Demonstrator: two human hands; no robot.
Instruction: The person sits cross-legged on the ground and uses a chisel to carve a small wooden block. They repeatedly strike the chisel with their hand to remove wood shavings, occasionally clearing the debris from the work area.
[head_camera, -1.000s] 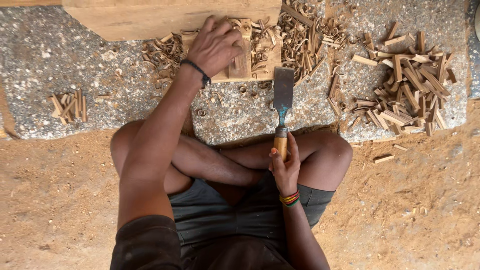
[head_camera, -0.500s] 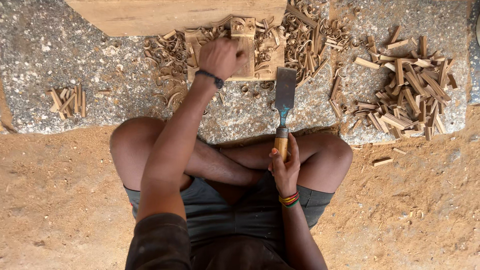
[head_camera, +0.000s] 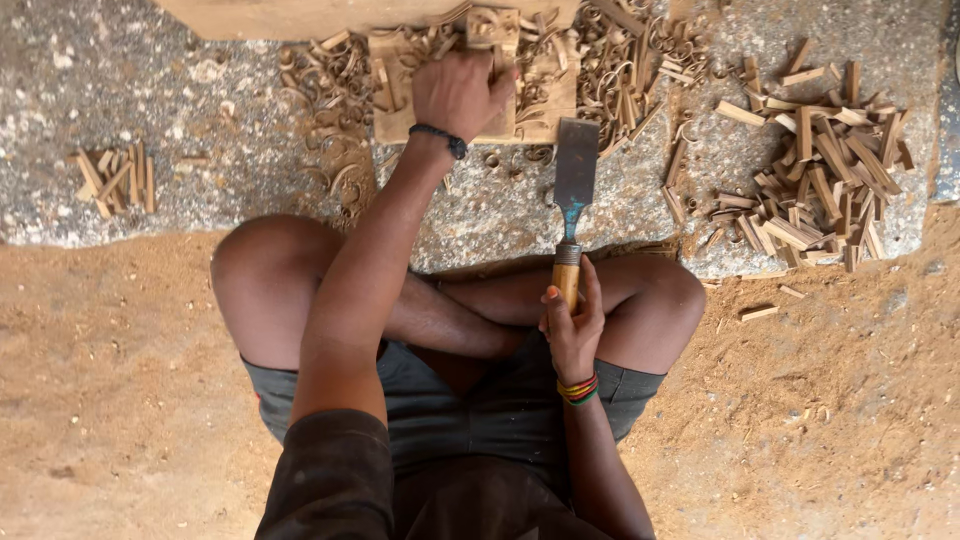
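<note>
Head view: the person sits cross-legged on sandy ground at the edge of a stone slab (head_camera: 200, 190). The left hand (head_camera: 460, 92) reaches forward and presses down on a small wood block (head_camera: 478, 85) lying on the slab, fingers curled over its top — closed on the block, holding it steady. The right hand (head_camera: 572, 325) rests near the lap, wrapped tight around the wooden handle of a chisel (head_camera: 573, 195).

The chisel's long axis runs almost straight away from the body; its broad flat blade lies on the slab just right of the block, near but not touching it. So the block lies ahead and slightly left of the blade tip, and the left hand is the nearer 1 to it.

No containers show. Curled shavings (head_camera: 335, 120) lie around the block; 1 large pile of cut sticks (head_camera: 815, 180) sits right, a small pile (head_camera: 115, 180) left. A plank (head_camera: 330, 15) crosses the top edge.
</note>
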